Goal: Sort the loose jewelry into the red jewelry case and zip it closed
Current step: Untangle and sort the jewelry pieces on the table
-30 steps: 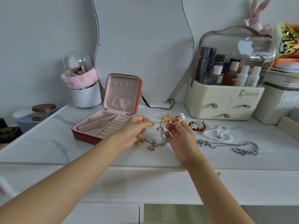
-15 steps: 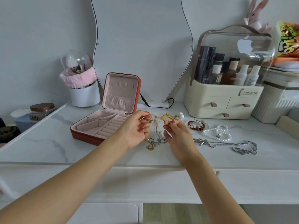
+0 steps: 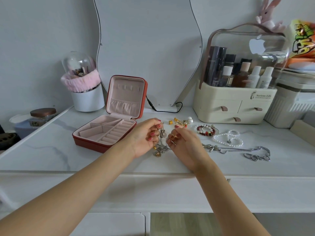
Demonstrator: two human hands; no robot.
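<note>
This is a home dressing table, likely in a bedroom. A white marble-look tabletop [image 3: 51,150] carries a wavy-edged mirror [image 3: 146,48] at 12 o'clock, leaning against the wall. At 2 o'clock stands a cream cosmetics organizer [image 3: 235,106] with small drawers and bottles under a clear lid, a plush rabbit [image 3: 267,16] on top. At 10 o'clock a white cup of makeup brushes [image 3: 87,99] wears a pink headband [image 3: 80,81].
</note>
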